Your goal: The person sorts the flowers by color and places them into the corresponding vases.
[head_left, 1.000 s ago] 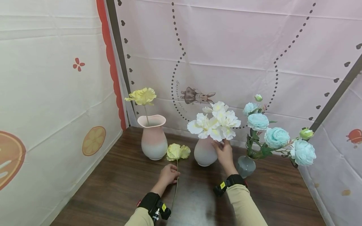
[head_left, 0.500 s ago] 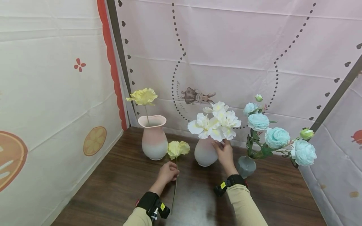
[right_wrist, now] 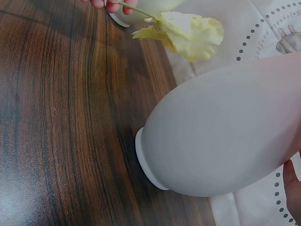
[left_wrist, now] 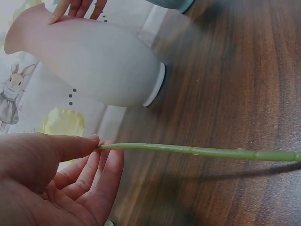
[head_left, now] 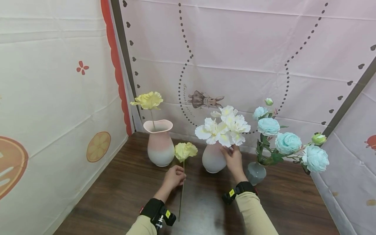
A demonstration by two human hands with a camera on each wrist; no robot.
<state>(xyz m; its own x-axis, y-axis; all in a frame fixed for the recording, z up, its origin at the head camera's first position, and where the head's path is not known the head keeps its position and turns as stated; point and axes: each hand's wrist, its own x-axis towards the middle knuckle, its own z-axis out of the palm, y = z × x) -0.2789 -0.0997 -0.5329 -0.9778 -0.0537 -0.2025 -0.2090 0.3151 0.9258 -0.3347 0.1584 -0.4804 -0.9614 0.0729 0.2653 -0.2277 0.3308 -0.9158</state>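
Note:
My left hand (head_left: 174, 178) pinches the green stem (left_wrist: 221, 151) of a yellow artificial flower (head_left: 185, 151) between thumb and fingers. The bloom points away from me and the stem's lower end hangs toward me over the table. In the head view, my right hand (head_left: 234, 161) holds the neck of a pink-and-white vase (head_left: 212, 158) from its right side. White flowers (head_left: 224, 127) fill that vase and cover its mouth. Only part of the right hand (right_wrist: 292, 190) shows at the vase's edge in the right wrist view.
Left of the hands stands another pink-and-white vase (head_left: 160, 147), a single yellow flower (head_left: 149, 100) leaning in it. Beside my right wrist is a small blue-grey vase (head_left: 256, 173) with pale blue flowers (head_left: 288, 143) spreading right. Printed cloth (head_left: 249, 42) walls enclose the wooden table (head_left: 117, 195).
The left hand has lifted the yellow flower slightly; its bloom stands a little higher and its stem end has drawn away from me. The right hand and its vase stay in place.

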